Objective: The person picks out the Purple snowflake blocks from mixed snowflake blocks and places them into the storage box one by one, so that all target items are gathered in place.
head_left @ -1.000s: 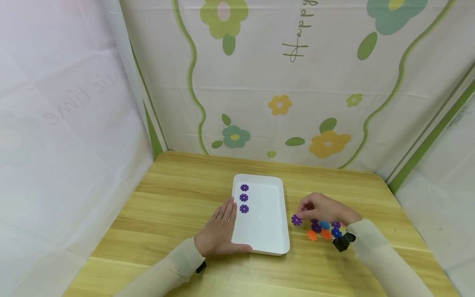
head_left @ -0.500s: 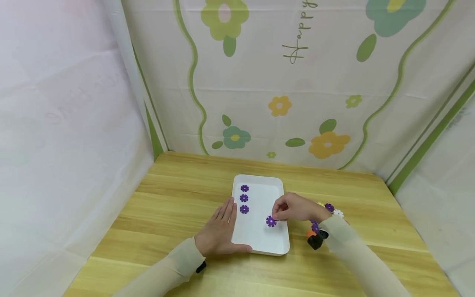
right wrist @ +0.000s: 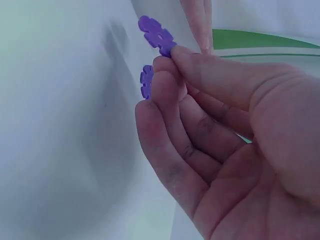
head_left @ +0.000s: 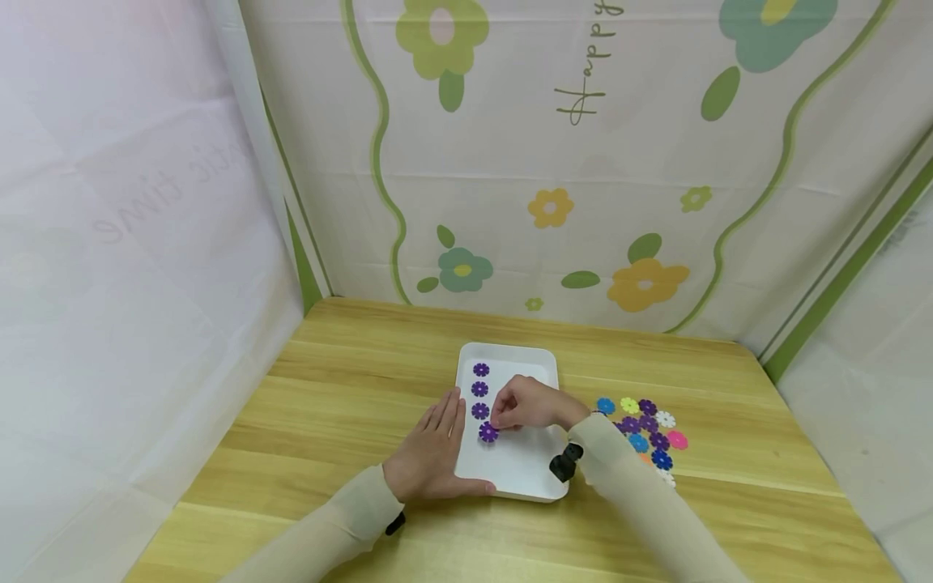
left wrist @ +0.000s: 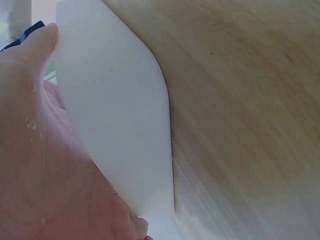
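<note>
My right hand (head_left: 530, 403) is over the white tray (head_left: 521, 474), pinching a purple snowflake disc (head_left: 488, 432) between thumb and index finger. In the right wrist view the pinched disc (right wrist: 156, 35) is tilted, and another purple disc (right wrist: 146, 82) shows behind the fingertips. Along the tray's left side, purple discs (head_left: 479, 389) lie in a column, and the held one is just below the lowest of them. My left hand (head_left: 430, 453) rests against the tray's left side and near corner with straight fingers, its thumb along the near rim. The left wrist view shows the tray's outer wall (left wrist: 115, 100) beside that hand.
Right of the tray, a loose pile of snowflake discs (head_left: 649, 423) in purple, blue, white, yellow, pink and orange lies on the wooden table (head_left: 364, 356). My right forearm partly covers it. A flower-printed curtain (head_left: 496, 162) hangs behind the table's far edge.
My right hand has carried the purple disc leftward from beside the pile, across the tray's right rim, to the column's lower end. More of the pile now shows. The left hand has stayed put.
</note>
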`<state>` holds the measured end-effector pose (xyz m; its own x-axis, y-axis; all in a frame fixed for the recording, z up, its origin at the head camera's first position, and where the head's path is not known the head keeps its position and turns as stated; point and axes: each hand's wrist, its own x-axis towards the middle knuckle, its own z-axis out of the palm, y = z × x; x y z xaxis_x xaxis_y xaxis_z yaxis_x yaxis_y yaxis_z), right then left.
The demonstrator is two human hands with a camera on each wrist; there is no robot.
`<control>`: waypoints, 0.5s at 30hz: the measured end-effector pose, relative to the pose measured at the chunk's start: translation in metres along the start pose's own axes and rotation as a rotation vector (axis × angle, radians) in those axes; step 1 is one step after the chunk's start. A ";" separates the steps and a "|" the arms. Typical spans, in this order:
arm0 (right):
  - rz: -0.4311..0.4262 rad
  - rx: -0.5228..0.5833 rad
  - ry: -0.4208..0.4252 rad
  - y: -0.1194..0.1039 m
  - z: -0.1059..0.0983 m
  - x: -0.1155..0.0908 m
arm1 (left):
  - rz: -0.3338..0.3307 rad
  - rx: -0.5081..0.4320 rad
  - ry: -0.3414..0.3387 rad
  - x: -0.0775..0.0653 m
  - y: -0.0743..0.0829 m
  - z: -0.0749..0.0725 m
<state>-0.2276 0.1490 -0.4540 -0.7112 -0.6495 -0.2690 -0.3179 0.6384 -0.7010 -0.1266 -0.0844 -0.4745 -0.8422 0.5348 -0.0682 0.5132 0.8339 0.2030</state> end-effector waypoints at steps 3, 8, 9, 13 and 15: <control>0.026 -0.019 0.014 -0.001 0.003 0.007 | 0.006 0.007 0.018 0.000 -0.001 0.002; 0.061 -0.017 0.022 -0.002 0.008 0.014 | 0.006 0.027 0.020 0.002 -0.003 0.007; 0.066 -0.013 0.022 -0.002 0.009 0.015 | 0.003 0.023 0.015 0.002 -0.002 0.006; 0.088 0.000 0.015 -0.003 0.013 0.017 | 0.002 0.017 0.002 0.001 -0.001 0.001; 0.097 -0.001 0.013 -0.003 0.014 0.018 | 0.006 0.014 0.004 0.000 0.000 -0.001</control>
<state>-0.2303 0.1297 -0.4658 -0.7468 -0.5790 -0.3271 -0.2478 0.6987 -0.6711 -0.1269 -0.0844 -0.4734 -0.8397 0.5394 -0.0634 0.5205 0.8325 0.1898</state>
